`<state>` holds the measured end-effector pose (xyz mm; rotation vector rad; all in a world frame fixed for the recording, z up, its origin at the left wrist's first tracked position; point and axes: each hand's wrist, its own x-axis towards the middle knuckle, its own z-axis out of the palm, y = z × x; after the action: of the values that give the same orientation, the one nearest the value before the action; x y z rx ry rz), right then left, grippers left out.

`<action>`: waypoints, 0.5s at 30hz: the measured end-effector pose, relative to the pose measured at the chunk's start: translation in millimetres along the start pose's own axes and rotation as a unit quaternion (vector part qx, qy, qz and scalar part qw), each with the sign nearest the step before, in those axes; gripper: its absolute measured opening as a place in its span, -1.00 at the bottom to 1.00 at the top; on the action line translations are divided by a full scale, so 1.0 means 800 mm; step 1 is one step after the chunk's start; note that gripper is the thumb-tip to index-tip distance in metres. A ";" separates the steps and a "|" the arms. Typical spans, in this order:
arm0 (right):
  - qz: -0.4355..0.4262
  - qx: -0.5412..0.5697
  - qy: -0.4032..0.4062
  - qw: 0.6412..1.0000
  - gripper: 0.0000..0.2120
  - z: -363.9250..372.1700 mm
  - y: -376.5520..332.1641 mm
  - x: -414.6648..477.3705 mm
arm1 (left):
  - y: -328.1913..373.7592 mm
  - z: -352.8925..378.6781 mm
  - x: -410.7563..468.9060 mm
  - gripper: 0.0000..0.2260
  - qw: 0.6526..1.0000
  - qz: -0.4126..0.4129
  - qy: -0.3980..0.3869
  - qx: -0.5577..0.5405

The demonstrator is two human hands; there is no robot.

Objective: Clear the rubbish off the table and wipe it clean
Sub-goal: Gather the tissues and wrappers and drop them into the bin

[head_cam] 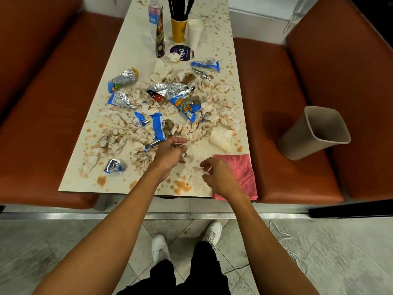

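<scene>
Pink cloth (240, 167) flat at near right; beside it, right hand (217, 177) curled onto a crumpled tissue wad (192, 173); left hand (170, 153) pinching a stained scrap (182, 159).

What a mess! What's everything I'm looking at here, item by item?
table: one, cream with brown stains, centre
benches: two, orange-brown, either side of table
crumpled napkins: many, white stained brown, across near half of table
snack wrappers: several, blue and silver, among napkins
yellow cup: one, holds black straws, far end
white cups: one stack, beside yellow cup
bottle: one, clear with blue label, far end
carton: one, dark, by the bottle
cloth: one, pink, table's near right corner
bin: one, beige, on right bench
shoes: two, white, on floor
left hand: fingers curled over napkins, grip unclear
right hand: fingers curled at napkins beside cloth, grip unclear
</scene>
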<state>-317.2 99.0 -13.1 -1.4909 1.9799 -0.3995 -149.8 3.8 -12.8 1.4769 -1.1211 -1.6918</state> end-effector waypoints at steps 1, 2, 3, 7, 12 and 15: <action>0.006 0.021 0.019 1.000 -0.67 -0.004 -0.004 0.001 | 0.000 0.001 0.000 -0.82 1.000 -0.003 -0.002 0.005; 0.010 0.045 0.041 0.998 -0.70 -0.009 -0.008 0.001 | 0.000 0.002 -0.001 -0.82 1.000 -0.006 -0.004 0.008; 0.009 0.072 0.063 0.995 -0.71 -0.013 -0.012 0.002 | -0.001 0.004 0.000 -0.82 1.000 -0.009 -0.005 0.010; 0.001 0.150 0.146 0.978 -0.77 -0.028 -0.030 0.005 | 0.004 0.016 -0.003 -0.89 1.000 -0.025 -0.005 -0.018; -0.037 0.169 0.215 0.961 -0.82 -0.020 -0.056 0.009 | 0.014 0.029 -0.004 -0.78 0.994 -0.056 -0.033 -0.086; -0.060 0.182 0.223 0.956 -0.86 -0.002 -0.068 0.011 | 0.014 0.031 -0.006 -0.72 0.991 -0.056 -0.054 -0.108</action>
<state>-279.2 73.1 16.8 -1.3659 2.0000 -1.1735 -174.4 7.9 -0.1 1.3494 -0.8904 -1.9241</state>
